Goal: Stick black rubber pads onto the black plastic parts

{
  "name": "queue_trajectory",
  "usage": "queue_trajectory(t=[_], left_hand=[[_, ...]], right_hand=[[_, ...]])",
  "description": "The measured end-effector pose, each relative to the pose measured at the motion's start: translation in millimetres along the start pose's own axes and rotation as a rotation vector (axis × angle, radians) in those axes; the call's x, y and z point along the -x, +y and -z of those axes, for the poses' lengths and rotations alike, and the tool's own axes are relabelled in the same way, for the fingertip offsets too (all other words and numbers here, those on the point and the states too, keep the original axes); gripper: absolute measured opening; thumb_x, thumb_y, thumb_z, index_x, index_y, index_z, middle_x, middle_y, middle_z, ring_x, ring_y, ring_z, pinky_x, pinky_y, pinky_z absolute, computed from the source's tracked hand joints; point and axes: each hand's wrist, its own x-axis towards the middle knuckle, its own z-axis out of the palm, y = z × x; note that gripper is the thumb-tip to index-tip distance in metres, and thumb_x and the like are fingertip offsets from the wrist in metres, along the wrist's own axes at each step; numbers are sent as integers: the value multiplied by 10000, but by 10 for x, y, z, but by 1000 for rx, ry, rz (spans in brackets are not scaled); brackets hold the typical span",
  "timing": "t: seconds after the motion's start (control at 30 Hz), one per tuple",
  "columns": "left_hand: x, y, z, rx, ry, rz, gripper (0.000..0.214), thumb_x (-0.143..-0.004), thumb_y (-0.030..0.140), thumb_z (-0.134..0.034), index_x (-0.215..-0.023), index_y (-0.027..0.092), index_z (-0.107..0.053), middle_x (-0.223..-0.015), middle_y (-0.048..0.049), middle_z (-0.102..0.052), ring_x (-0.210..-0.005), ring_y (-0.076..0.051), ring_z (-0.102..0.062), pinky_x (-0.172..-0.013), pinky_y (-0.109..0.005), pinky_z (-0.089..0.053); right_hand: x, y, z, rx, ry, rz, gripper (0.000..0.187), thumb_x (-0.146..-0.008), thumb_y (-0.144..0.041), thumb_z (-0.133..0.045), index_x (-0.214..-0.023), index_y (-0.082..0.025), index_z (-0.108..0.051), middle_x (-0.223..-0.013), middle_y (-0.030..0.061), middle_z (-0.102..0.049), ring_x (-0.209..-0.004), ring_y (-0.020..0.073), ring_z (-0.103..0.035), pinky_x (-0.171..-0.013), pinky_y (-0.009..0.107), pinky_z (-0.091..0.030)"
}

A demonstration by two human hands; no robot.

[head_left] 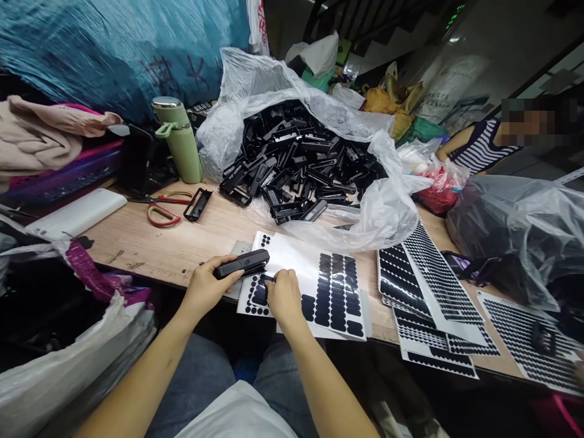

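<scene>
My left hand [204, 286] grips a long black plastic casing [243, 263] above the left part of a white sticker sheet [292, 255]. Low over that sheet is my right hand [285, 298], its fingers pinched at the edge of a black rounded sticker [260, 293]. Whether the sticker is lifted off the backing is hard to see. Rows of black stickers [337, 286] cover the sheet's right side, and small round ones line its left edge. Beyond the hands, a heap of similar black casings [301, 158] lies in an opened clear plastic bag [387, 207].
Red-handled scissors [164, 213], a single casing [198, 204], a green flask [180, 143] and a white power bank [77, 213] are on the left. More sticker sheets [433, 292] overlap on the right. Another person [488, 143] is at the far right.
</scene>
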Motion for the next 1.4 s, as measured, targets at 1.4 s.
queue_trajectory(t=[1.4], left_hand=[[162,125,-31,101,-108,-44,397,-639,329,-703,-995,160,-656,-882,-36,-606,-615,-144,-592,-440,-249,-538]], right_hand=[[75,-284,243,-1221,-175,103,285,-729,-210,-606,-855,-226,-351,-683,-76,-534,-593,75,-498,-603,223,-396]])
